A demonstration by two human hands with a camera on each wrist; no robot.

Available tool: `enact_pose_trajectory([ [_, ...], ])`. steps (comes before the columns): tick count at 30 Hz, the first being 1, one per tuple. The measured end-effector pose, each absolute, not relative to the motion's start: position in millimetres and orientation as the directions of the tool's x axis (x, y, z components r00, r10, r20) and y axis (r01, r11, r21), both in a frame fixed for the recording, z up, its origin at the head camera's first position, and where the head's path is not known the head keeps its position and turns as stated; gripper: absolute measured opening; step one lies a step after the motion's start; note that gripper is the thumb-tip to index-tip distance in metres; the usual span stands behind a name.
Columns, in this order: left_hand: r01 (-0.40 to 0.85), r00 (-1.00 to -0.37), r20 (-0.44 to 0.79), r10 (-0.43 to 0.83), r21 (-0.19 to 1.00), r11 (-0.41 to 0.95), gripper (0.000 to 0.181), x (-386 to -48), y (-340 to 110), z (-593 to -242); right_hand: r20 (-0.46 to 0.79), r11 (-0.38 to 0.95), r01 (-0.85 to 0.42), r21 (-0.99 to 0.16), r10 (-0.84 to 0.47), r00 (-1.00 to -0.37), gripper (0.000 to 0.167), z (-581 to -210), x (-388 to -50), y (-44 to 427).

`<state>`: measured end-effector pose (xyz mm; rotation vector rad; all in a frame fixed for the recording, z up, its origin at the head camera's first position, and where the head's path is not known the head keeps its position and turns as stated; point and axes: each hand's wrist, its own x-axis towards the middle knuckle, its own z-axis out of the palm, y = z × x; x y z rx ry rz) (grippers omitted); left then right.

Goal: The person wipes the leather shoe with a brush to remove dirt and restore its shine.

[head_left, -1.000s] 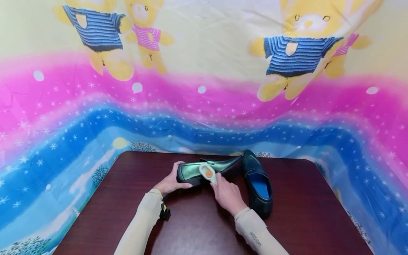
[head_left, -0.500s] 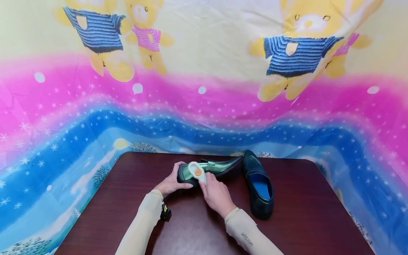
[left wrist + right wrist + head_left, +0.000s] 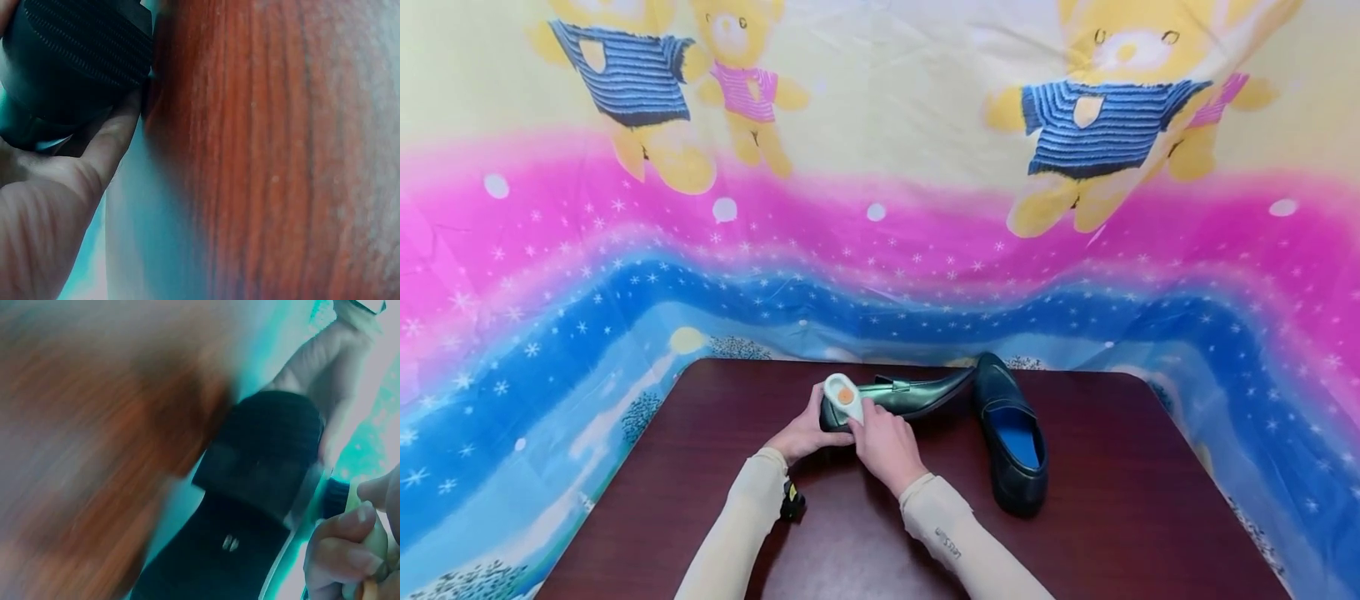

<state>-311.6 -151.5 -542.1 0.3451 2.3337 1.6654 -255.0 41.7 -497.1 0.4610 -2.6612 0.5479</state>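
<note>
A shiny dark loafer (image 3: 917,397) lies tilted on its side near the table's back edge, toe to the right. My left hand (image 3: 801,433) grips it round the heel, the thumb along the heel block (image 3: 87,50) in the left wrist view. In my right hand (image 3: 887,442) is a small white brush (image 3: 842,395) with an orange round spot, held against the loafer's side near the heel. Dark bristles (image 3: 336,499) show in the right wrist view, where the loafer's sole (image 3: 219,544) faces the camera. My left fingers are mostly hidden behind the shoe.
A second dark loafer (image 3: 1009,433) with a blue insole stands upright just right of the held one's toe. The brown table (image 3: 1120,500) ends at a printed bear curtain (image 3: 880,250) behind. A black device (image 3: 792,500) sits at my left wrist.
My right hand has moved left with the brush, from the middle of the loafer's side to its heel end. My left hand keeps its grip on the heel.
</note>
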Motion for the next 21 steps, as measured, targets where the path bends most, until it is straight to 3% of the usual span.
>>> enact_pose_trajectory([
  [4, 0.061, -0.929, -0.052, 0.365, 0.954, 0.292, 0.101, -312, -152, -540, 0.462, 0.887, -0.332, -0.321, -0.16, -0.872, 0.028, -496, -256, 67],
  [12, 0.039, -0.935, -0.066, 0.349, 0.958, 0.285, 0.102, -311, -151, -543, 0.44, 0.878, -0.307, -0.368, -0.127, -0.889, 0.029, -489, -249, 81],
  [21, 0.068, -0.936, -0.037, 0.35, 0.957, 0.283, 0.105, -313, -151, -545, 0.399, 0.81, -0.491, -0.32, -0.354, -0.846, 0.024, -498, -249, 51],
])
